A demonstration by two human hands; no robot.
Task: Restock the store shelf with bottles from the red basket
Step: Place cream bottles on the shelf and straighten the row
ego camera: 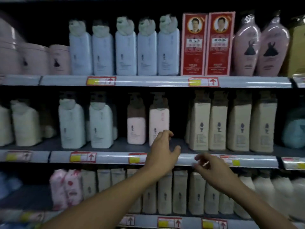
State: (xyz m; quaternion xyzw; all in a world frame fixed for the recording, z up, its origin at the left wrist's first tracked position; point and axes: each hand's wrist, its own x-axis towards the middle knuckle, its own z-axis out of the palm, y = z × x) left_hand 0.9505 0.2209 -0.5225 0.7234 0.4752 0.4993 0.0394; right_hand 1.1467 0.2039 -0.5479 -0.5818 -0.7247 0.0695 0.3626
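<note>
Both your forearms reach up from the bottom of the view toward the middle shelf. Your right hand hangs in front of the shelf's price rail, fingers loosely curled and motion-blurred, nothing in it. Your left hand is further in, over the shelf lip, fingers and thumb spread, empty. It sits at the lower right corner of the front pink bottle; the hand covers that corner, so you can't tell touching from just beside.

A second pink bottle stands just left of it, set a bit deeper. Right of the front pink bottle there's a dark bare gap on the shelf, then the row of beige bottles. Left of the pink pair: two white bottles.

The red basket isn't in view, so you can't see the remaining stock.

Step, as I read it: either squaring up the front pink bottle or just letting go of it. Both hands are free either way.

Next move calls for:
- checking that the front pink bottle stands upright, label out
- going down to the basket for another bottle
- placing it in the gap to the right, clear of the beige row

Risk: knocking the pink bottle when your left hand comes out.
</note>
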